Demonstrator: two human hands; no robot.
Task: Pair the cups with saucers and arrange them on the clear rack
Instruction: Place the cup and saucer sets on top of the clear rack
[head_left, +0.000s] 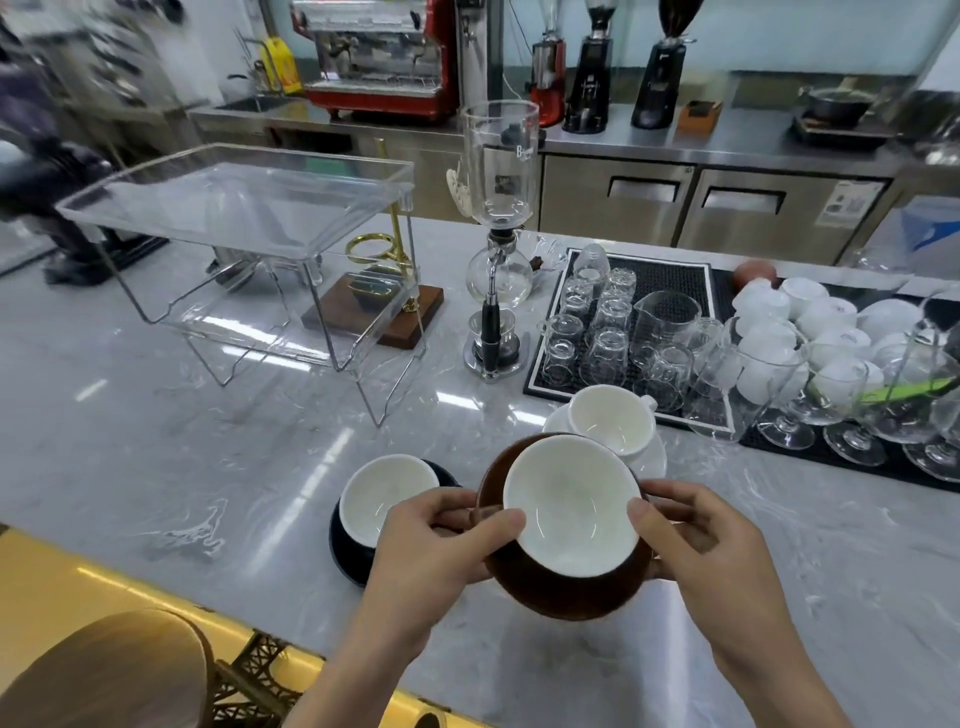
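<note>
A brown cup (571, 506) with a white inside sits on a brown saucer (561, 592), lifted above the marble counter. My left hand (441, 540) grips the set's left edge and my right hand (701, 540) grips its right edge, thumbs on the cup's rim. To the left, a black cup (384, 493) rests on a black saucer (345, 545). Behind, a white cup (613, 418) stands on a white saucer (649, 460). The clear rack (234, 208) stands empty at the far left of the counter.
A glass siphon brewer (498, 234) stands in the middle. A black mat (670, 275) holds several upturned glasses, with stemmed glasses (779, 395) and white cups (810, 322) at the right. A wooden pour-over stand (379, 306) sits behind the rack. A wooden stool (104, 670) is near left.
</note>
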